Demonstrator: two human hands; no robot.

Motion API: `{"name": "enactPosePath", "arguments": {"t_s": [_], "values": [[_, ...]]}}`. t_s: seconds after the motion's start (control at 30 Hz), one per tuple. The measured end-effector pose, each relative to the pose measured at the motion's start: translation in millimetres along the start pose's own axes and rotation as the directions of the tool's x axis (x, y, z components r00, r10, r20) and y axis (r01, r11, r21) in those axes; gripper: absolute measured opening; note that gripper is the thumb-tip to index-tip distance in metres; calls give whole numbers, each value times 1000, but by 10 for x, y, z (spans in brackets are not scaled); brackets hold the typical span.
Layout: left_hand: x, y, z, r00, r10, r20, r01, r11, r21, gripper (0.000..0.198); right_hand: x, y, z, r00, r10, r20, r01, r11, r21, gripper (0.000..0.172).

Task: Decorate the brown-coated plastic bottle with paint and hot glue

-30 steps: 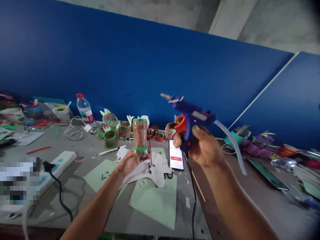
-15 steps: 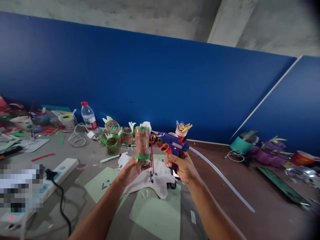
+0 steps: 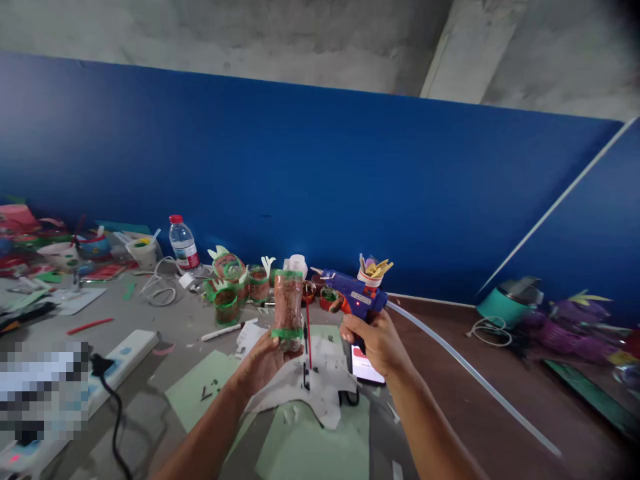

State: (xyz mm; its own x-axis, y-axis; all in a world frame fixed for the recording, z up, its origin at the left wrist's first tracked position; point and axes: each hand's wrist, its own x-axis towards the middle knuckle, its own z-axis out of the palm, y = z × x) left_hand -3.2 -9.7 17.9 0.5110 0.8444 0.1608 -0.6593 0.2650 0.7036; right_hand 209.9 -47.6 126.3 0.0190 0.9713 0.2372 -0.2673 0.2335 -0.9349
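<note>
While my far-off left hand (image 3: 263, 360) held the green-banded bottle (image 3: 289, 305) upright over the white sheet (image 3: 323, 388), my right hand (image 3: 374, 339) gripped the glue gun (image 3: 354, 291), and lining up seemed the step, the next needing a steady nozzle (image 3: 317, 271).

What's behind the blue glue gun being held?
Above the glue gun, a cup shows its white rim and yellow pieces sticking out, with the blue partition beyond. The glue gun covers the cup's lower part, so its base cannot be seen.

Two hands (image 3: 265, 363) (image 3: 375, 337), one glue gun (image 3: 356, 295), one red-capped bottle (image 3: 184, 248), one power strip (image 3: 134, 352)
</note>
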Motion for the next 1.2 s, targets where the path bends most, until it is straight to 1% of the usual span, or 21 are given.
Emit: {"name": "enactPosePath", "arguments": {"t_s": [0.1, 0.2, 0.3, 0.4, 0.53, 0.63, 0.77, 0.83, 0.9, 1.03, 1.2], "values": [[1, -15, 9, 1000, -13, -4, 13, 1000, 10, 26, 25, 35, -25, 999, 25, 30, -25, 999, 25, 19], [8, -25, 9, 1000, -12, -7, 12, 1000, 15, 27, 39, 78, -44, 995, 64, 70, -67, 997, 40, 26], [14, -28, 0, 1000, -4, -17, 4, 1000, 19, 29, 50, 116, -54, 990, 120, 76, -120, 993, -3, 31], [16, -36, -24, 999, -16, -36, 17, 1000, 18, 31, 64, 163, -83, 984, 167, 62, -157, 977, -144, 30], [15, -65, -72, 998, -10, -59, 11, 1000, 11, 28, 81, 225, -169, 990, 141, 30, -120, 921, -372, 21], [17, -81, -86, 998, 2, -65, 0, 1000, 24, 26, 88, 227, -210, 990, 141, 1, -126, 884, -450, 20], [20, -76, -55, 997, 9, -72, -6, 999, 44, 31, 88, 178, -186, 990, 140, -13, -131, 881, -455, 22], [18, -69, -31, 998, 18, -68, -14, 998, 56, 33, 81, 153, -163, 991, 131, -14, -123, 880, -458, 19], [12, -62, -5, 998, 28, -64, -23, 997, 68, 33, 70, 137, -149, 993, 120, -9, -111, 880, -462, 17], [-2, -54, 41, 997, 36, -67, -31, 997, 73, 31, 52, 137, -151, 993, 118, -16, -112, 876, -468, 18], [-5, -56, 53, 997, 52, -60, -50, 998, 34, 45, 58, 151, -167, 988, 152, 10, -125, 849, -514, 20]]}}
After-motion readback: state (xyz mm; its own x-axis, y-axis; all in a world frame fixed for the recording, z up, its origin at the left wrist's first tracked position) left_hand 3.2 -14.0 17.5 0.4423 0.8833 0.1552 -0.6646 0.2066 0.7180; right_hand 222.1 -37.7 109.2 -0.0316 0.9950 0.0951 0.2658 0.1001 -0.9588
